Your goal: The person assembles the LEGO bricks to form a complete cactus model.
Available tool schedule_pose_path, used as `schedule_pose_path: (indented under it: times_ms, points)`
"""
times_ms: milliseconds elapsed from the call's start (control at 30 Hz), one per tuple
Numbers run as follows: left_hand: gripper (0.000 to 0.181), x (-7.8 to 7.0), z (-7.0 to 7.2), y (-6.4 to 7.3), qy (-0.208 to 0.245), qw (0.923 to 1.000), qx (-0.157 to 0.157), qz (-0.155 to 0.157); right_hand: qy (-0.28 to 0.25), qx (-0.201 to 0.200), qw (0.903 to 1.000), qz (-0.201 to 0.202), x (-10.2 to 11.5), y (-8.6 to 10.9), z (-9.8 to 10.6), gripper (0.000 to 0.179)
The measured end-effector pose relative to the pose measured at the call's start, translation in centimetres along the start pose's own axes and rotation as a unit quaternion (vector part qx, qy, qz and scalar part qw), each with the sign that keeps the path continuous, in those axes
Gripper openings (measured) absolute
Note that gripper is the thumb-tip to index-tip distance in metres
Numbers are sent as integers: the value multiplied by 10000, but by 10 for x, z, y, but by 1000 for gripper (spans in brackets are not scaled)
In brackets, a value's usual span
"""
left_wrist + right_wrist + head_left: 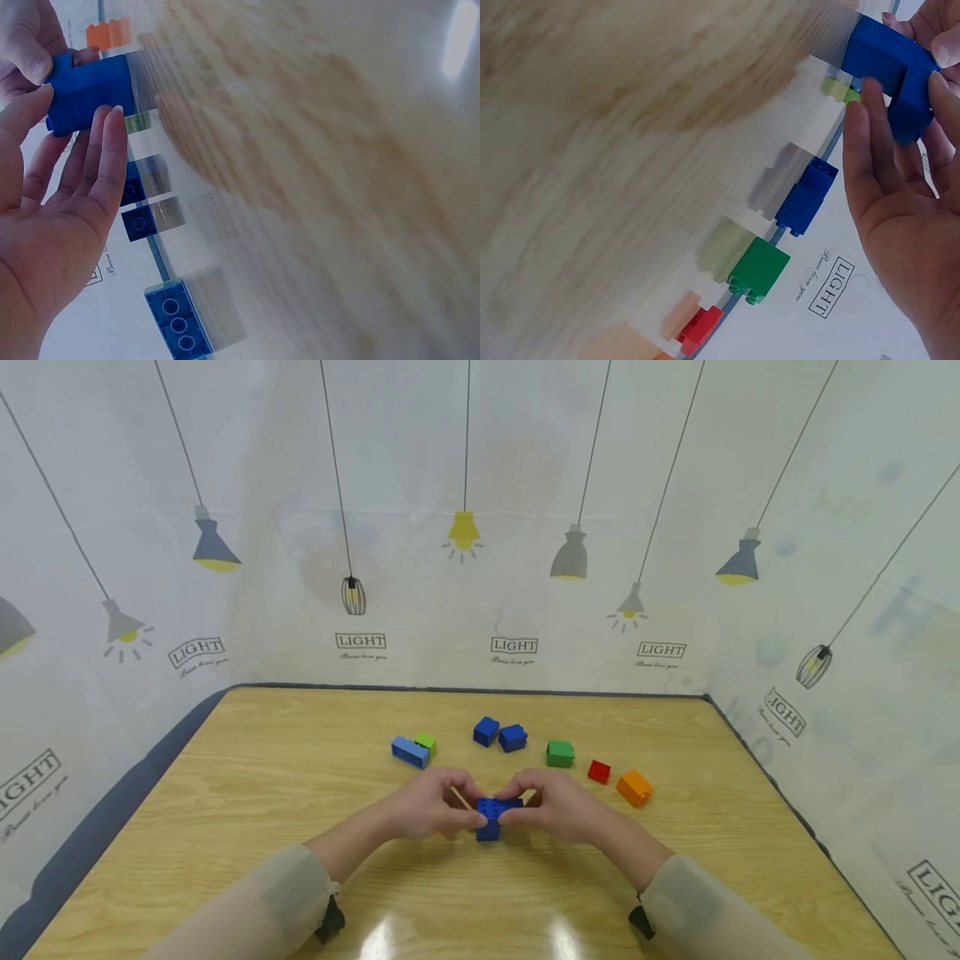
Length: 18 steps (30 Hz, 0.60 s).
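At the middle of the table, a stack of blue toy bricks (488,831) is held between both hands. The left hand (429,802) pinches its left side between thumb and fingers. From the other side, the right hand (562,807) grips the upper brick, which juts out to the right over the lower part. Right wrist view: this upper brick (913,94) sits offset on a larger blue lower part (875,51), close over the tabletop. In the left wrist view, fingers of both hands cover parts of the stack (105,82).
Behind the hands, loose bricks lie in an arc: a lighter blue one (410,752) beside a lime green one (426,742), two dark blue bricks (486,732), a green one (559,753), a red one (599,772) and an orange one (635,788). A lamp-printed curtain (420,635) encloses the wooden table (262,760).
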<state>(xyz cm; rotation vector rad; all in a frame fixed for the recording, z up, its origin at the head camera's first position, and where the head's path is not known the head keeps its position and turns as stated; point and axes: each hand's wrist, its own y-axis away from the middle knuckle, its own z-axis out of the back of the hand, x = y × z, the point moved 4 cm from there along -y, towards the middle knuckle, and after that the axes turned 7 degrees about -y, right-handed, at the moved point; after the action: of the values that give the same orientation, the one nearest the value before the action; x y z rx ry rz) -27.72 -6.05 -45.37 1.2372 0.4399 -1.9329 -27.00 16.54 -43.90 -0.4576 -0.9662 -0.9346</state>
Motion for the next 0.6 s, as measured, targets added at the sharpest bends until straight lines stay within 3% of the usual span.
schedule_pose_path:
  times_ms: [200, 600]
  points:
    - [20, 0, -2, 0, -34, 10000, -24, 57, -501, -23, 9985, -226, -5, -1, -4, 21]
    - [19, -3, -1, -1, -236, 9997, -39, -6, -617, -56, 9977, -291, -7, -2, -6, 21]
